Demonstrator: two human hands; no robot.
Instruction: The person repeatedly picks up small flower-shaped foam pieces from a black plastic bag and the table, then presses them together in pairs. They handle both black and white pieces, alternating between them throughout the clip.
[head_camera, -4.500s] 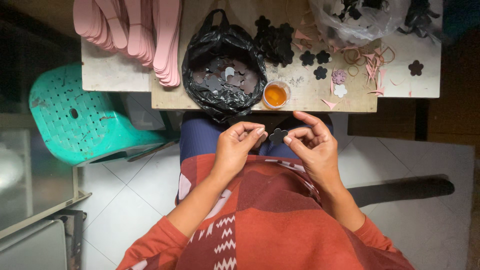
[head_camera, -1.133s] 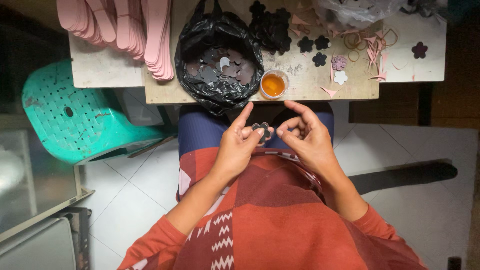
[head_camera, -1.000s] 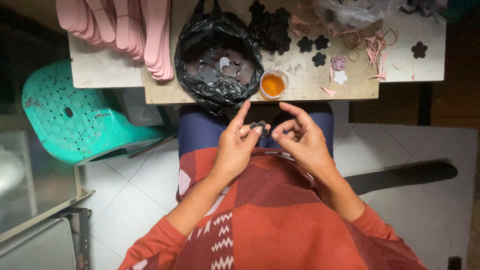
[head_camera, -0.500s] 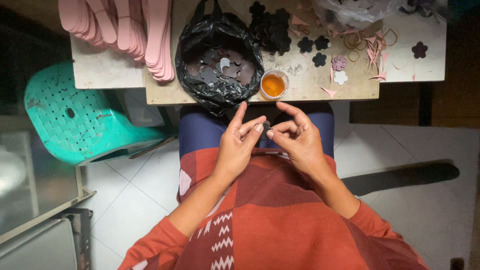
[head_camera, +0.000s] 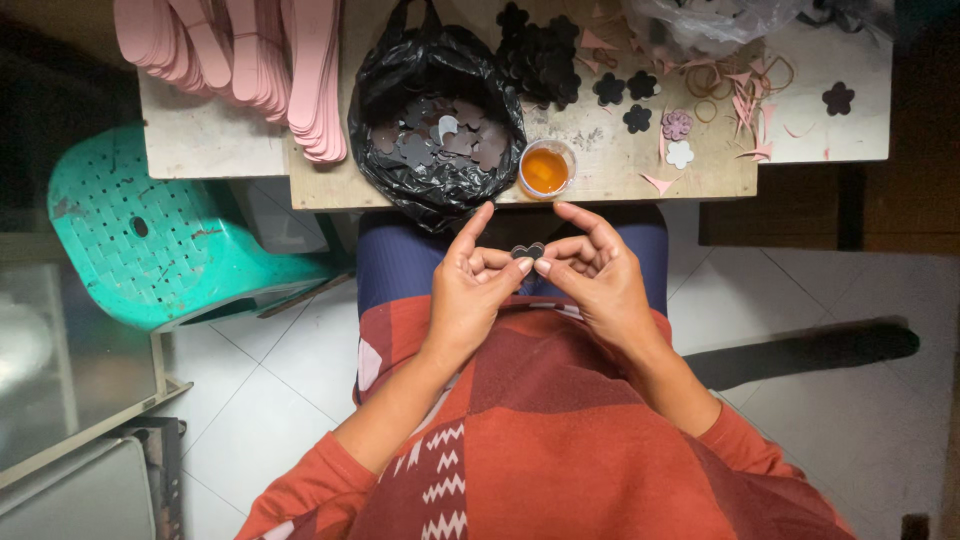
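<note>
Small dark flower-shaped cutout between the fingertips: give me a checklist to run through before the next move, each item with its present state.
1. Small dark flower-shaped cutout pinched by both hands: ok, left hand and right hand meet on it.
2. Cutout held above the lap, off the wooden tabletop: ok.
3. Small clear cup of orange liquid upright near the table edge: ok.
4. Black plastic bag of dark cutouts open on top: ok.
5. Whether the cutout is one layer or two: cannot tell.
6. Liquid on the cutout: cannot tell.

A crumpled black plastic bag (head_camera: 435, 110) sits open beside a clear bag (head_camera: 715, 20).
</note>
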